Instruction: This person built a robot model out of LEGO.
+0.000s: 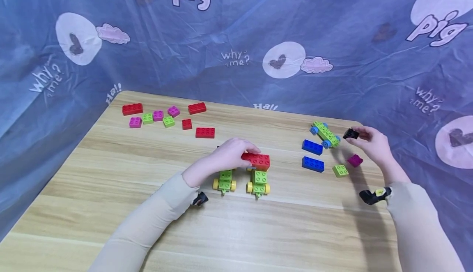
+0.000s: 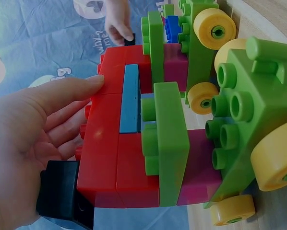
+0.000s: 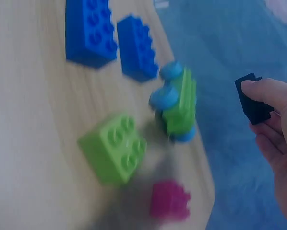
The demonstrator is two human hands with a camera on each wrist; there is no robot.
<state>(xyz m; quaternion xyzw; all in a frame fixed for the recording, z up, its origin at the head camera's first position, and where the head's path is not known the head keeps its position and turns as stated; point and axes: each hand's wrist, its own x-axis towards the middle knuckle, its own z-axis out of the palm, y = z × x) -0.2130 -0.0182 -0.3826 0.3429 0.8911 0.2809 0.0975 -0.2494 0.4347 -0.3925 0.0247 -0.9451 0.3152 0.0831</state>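
My left hand (image 1: 242,153) lies curled over a brick build (image 1: 258,162), a red block on top of two green bases with yellow wheels (image 1: 224,180). In the left wrist view the left hand (image 2: 81,96) has its fingers on the red bricks (image 2: 110,158), which carry a blue strip (image 2: 130,100) and a black piece (image 2: 62,194) at the end. My right hand (image 1: 360,135) is raised at the right and pinches a small black piece (image 1: 351,133). The right wrist view shows that hand (image 3: 263,103) and the black piece (image 3: 251,98) over the table's edge.
A green base with blue wheels (image 1: 325,134), two blue bricks (image 1: 312,155), a small green brick (image 1: 340,170) and a magenta brick (image 1: 354,160) lie near the right hand. Red, pink and green bricks (image 1: 168,118) lie at the far left. Blue cloth surrounds the wooden table (image 1: 111,190).
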